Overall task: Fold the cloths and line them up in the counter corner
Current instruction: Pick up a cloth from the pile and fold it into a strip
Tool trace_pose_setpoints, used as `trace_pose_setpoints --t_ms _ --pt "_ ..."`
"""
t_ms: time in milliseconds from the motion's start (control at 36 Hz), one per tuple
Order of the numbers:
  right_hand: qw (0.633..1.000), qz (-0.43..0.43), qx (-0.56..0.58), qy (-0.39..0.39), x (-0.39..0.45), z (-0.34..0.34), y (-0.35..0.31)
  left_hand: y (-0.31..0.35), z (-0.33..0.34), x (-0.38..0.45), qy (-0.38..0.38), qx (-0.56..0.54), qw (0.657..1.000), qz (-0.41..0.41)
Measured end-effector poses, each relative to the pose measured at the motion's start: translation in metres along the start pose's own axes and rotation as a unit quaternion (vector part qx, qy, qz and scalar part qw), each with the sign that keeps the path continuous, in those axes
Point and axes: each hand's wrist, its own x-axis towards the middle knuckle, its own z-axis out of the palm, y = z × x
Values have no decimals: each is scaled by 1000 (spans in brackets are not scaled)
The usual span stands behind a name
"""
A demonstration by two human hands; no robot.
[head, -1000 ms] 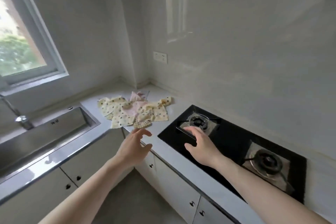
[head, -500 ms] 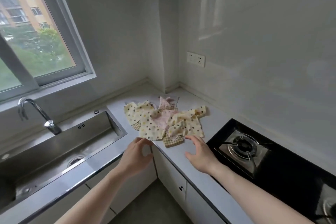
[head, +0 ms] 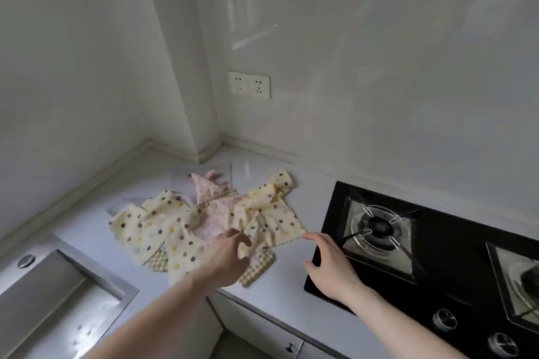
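— Several cloths (head: pixel 204 221), item one: where do they lie?

— Heaped unfolded on the white counter (head: pixel 291 294), out from the corner, between the sink (head: pixel 58 294) and the black gas hob (head: pixel 431 265). Cream pieces with coloured dots on top; a pink piece in the middle; a checked piece (head: pixel 256 268) at the near edge, partly covered.

— Item two, left hand (head: pixel 224 259)?

— Over the near side of the heap, fingers bent and spread, tips at a cream cloth's edge. Whether it has hold of the fabric, I cannot tell.

— Item three, right hand (head: pixel 329 268)?

— Beside the heap, above the hob's left edge. Fingers loosely extended, index tip at the pointed corner of a cream cloth (head: pixel 277 224); touching or just short of it, cannot tell. Nothing gripped.

— Fixtures?

— Double wall socket (head: pixel 249 85) above the corner; two burners, nearer one (head: pixel 379 227) just right of the cloths; two knobs at the hob's front; cabinet fronts below the counter.
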Motion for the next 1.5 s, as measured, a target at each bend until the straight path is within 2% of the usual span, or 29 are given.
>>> trace_pose_setpoints --t_ms 111,250,306,444,583,833,1056,1222,1333,1500 --pt "999 24 -22 16 30 25 23 -24 32 41 -15 27 999 38" --pt "997 0 -71 40 83 61 57 -60 80 83 26 35 996 79" --pt "995 -9 -80 52 104 77 74 -75 101 95 65 53 991 103" --pt "972 -25 -198 126 130 112 101 -94 136 105 200 34 966 158" --pt "962 -44 -217 158 139 121 105 -100 144 110 236 16 952 193" --pt "946 -78 -165 266 136 136 109 -106 153 109 317 -27 917 240" --pt "936 -85 -89 331 116 147 108 -110 159 103 414 -38 885 209" --pt "928 -82 -76 357 96 161 106 -112 159 107 423 -37 877 226" --pt "926 -88 -114 348 84 174 107 -114 158 103 398 -32 886 236" --pt "917 -100 -93 375 80 174 109 -111 157 95 391 -27 890 233"
